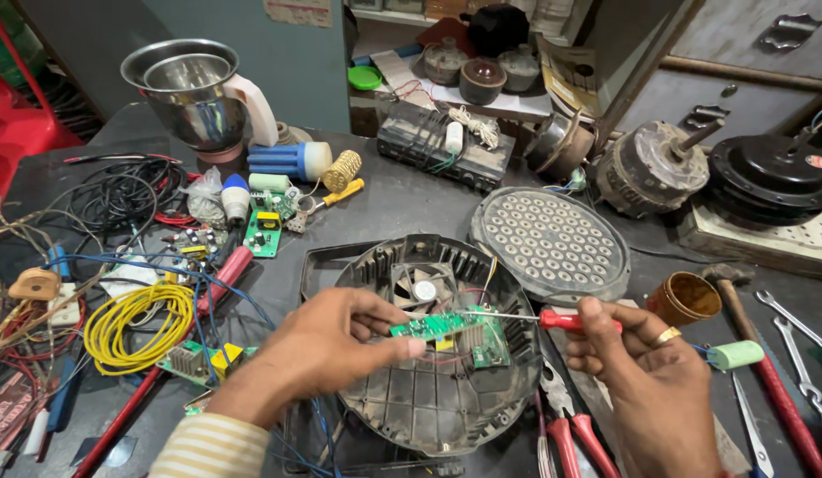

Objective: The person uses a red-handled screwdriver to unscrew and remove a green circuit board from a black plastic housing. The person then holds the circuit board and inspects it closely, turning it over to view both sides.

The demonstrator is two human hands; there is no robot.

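While left hand (327, 350) pinches green circuit board (442, 326) between thumb and fingertips at frame centre, right hand (645, 372) grips red-handled screwdriver (535, 317), fingers closed round handle, tip touching board's right end. Board sits just above round black housing (437, 372), near small fan (422, 288). Perforated round plate (551, 243) upper right of housing. Yellow wire coil (136, 327) at left. Steel jar (194, 93) upper left.

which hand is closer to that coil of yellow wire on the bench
Left. The left hand holds the green circuit board just right of the yellow wire coil; the right hand, holding the red-handled screwdriver, is farther right, beyond the round housing.
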